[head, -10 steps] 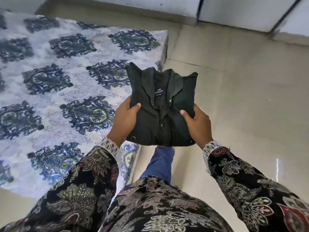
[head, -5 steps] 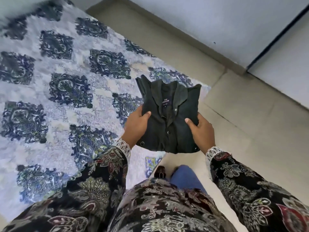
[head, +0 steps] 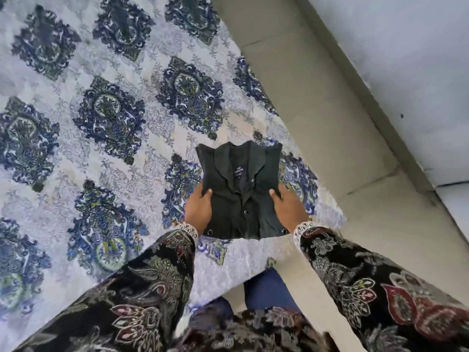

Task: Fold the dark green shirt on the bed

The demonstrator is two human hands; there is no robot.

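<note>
The dark green shirt [head: 241,191] is folded into a compact rectangle, collar and label facing up, snaps down the front. I hold it by both sides over the near right corner of the bed [head: 106,158]. My left hand [head: 199,209] grips its left edge with the thumb on top. My right hand [head: 288,208] grips its right edge the same way. Whether the shirt rests on the sheet or hovers just above it, I cannot tell.
The bed carries a white sheet with large dark blue ornaments. Beige tiled floor [head: 330,128] runs along its right side, up to a pale wall [head: 406,59]. My patterned sleeves and blue trousers [head: 269,288] fill the bottom of the view.
The folded shirt, held in both hands throughout, has moved from over the floor beside the bed to over the bed's corner. My view has turned left toward the bed.
</note>
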